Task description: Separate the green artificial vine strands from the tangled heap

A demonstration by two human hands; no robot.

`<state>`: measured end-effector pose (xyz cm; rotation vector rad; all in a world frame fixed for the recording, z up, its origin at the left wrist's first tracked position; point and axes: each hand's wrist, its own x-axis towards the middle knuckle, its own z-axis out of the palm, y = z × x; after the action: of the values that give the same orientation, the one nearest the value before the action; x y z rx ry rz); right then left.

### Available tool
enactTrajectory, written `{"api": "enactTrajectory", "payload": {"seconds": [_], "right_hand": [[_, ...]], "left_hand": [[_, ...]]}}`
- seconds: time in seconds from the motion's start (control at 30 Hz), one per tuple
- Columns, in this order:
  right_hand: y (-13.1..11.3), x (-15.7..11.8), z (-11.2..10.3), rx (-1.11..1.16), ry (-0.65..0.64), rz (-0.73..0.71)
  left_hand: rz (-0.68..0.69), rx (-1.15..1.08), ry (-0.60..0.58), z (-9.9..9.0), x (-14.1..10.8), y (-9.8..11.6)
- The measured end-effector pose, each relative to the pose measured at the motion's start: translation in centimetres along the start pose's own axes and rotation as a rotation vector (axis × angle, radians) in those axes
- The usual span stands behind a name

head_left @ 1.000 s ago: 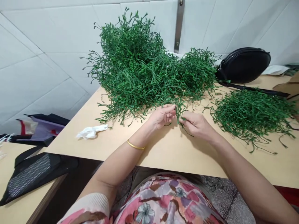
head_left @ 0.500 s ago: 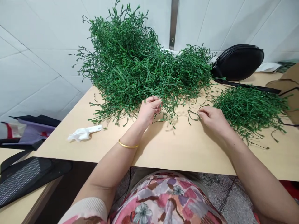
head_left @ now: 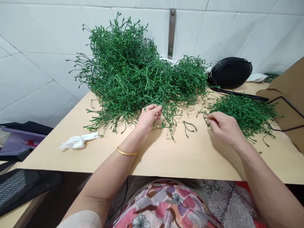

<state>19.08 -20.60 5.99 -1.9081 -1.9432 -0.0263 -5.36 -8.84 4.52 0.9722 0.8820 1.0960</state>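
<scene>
Basically, both hands are on the job, well apart from each other over the table. Left hand: fingers curled, thumb and index pinched on a small bunch of thin green plastic-looking stems with forked tips, which fans out to the right, in front of the main heap. Right hand: fingers bent, thumb close to the index, fingertips at some dark thin stems; can't tell whether they're gripped or just behind the tips. One loose forked green sprig lies flat between the hands, apart from both.

Stock: big tangled heap of green stems at far left to centre, up against the wall; smaller, flatter green pile on the right, just beyond the right hand.

Surface: pale wood-look tabletop. Crumpled white tissue-like scrap at left. Rounded black zip bag at far right, strap trailing toward the near side. Brown cardboard at the right edge.

Room: white tiled wall behind, vertical metal strip fixed to it. Black bag with a silvery grid panel at near left. Grey speckled floor below.
</scene>
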Motion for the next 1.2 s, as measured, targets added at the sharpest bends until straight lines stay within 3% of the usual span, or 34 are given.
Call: {"api": "enactTrajectory", "payload": {"seconds": [0.1,0.2,0.33,0.43,0.6,0.73,0.8,1.0,1.1,1.2], "right_hand": [[-0.8,-0.2,-0.4,0.104,0.037,-0.053],[-3.3,0.5,0.0,0.305,0.046,-0.127],[-6.9,2.2,0.6,0.503,0.078,-0.138],[-8.2,3.2,1.4,0.544,0.077,-0.129],[-7.1,3.2,3.3,0.636,-0.002,-0.022],[-6.0,3.1,4.6,0.806,-0.224,0.002],[-6.0,3.2,5.2,0.777,-0.275,-0.020],[-7.6,3.4,6.3,0.415,-0.066,-0.095],[-7.9,3.5,6.4,0.585,-0.072,0.000],[-7.7,3.8,6.2,1.009,-0.113,0.249]], "left_hand": [[0.008,0.027,-0.015,0.2,-0.1,-0.3],[-0.012,0.064,-0.043,0.2,-0.2,-0.8],[0.013,0.124,-0.075,0.1,-0.3,-1.1],[0.017,0.116,-0.057,0.1,-0.3,-1.0],[-0.042,-0.060,-0.006,-0.4,0.0,-0.5],[-0.034,-0.152,0.018,-0.5,0.3,-0.4],[-0.024,-0.141,0.033,-0.4,0.2,-0.4],[-0.075,-0.074,-0.019,0.3,-0.5,-0.7],[-0.057,-0.041,-0.013,0.4,-0.6,-1.0],[-0.032,-0.021,0.007,0.3,-0.5,-1.3]]}}
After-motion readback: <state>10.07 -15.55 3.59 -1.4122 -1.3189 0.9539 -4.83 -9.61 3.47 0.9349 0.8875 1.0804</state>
